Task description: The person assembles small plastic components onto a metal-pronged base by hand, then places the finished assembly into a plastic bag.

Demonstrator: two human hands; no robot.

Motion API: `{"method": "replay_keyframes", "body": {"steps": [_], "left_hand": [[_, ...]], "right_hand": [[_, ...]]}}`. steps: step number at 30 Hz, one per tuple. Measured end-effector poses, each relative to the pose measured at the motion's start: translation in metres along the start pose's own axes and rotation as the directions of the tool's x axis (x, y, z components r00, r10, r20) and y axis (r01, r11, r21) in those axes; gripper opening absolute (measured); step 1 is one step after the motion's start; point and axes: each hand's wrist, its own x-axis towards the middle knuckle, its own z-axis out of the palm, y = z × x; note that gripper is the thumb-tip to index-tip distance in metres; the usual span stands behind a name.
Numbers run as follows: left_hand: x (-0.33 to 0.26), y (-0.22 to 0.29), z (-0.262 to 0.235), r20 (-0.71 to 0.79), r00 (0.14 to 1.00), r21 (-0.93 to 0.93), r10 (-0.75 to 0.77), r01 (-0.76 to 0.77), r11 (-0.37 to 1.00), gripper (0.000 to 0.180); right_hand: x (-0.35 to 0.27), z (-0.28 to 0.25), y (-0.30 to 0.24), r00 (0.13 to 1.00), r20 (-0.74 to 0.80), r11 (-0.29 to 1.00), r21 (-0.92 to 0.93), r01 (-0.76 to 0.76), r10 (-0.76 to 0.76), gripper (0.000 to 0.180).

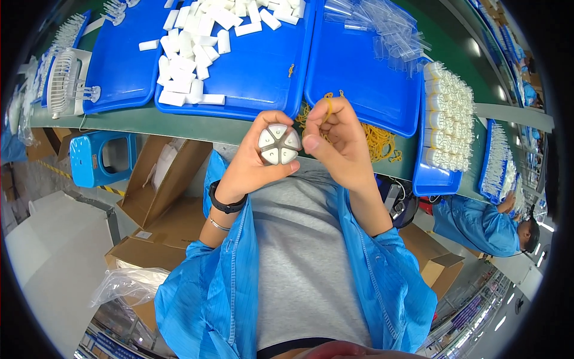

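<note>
Between the left fingers [266, 119], clamped around it, sits a round bundle of white wedges [289, 142]. Just beside it, the right fingers [343, 111] curl under a yellow rubber band [328, 109], pinched or not I cannot tell; more bands [380, 143] lie to their right.

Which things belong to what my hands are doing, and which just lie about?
Likely in use:
- white wedge bundle, in your left hand
- yellow rubber band, on your right hand
- loose rubber-band pile
- possibly white blocks

Apparently just lying about:
- blue plastic stool
- open cardboard box
- clear plastic bag
</note>
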Motion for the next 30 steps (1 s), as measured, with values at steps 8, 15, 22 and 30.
{"method": "replay_keyframes", "body": {"steps": [8,15,22,30], "left_hand": [[0.0,0.0076,0.005,-0.01,1.0,-0.008,0.003,-0.003,1.0,0.074],[-0.0005,0.0075,0.0038,0.002,0.999,-0.014,0.034,-0.034,0.999,0.074],[-0.001,0.0102,0.0035,0.022,0.999,-0.035,0.032,-0.031,0.999,0.075],[-0.0003,0.0085,0.0014,0.025,0.999,-0.014,0.034,-0.034,0.999,0.074]], "right_hand": [[0.0021,0.0026,0.0003,0.991,-0.02,0.978,0.167,-0.124,0.129,0.023],[0.0023,0.0001,-0.0012,0.997,0.016,0.997,-0.033,-0.073,0.074,0.02],[0.0026,-0.0028,0.0027,0.999,0.021,0.997,-0.069,-0.032,0.033,0.022],[0.002,-0.0045,0.0029,0.999,0.044,0.993,-0.115,-0.016,0.021,0.024]]}}
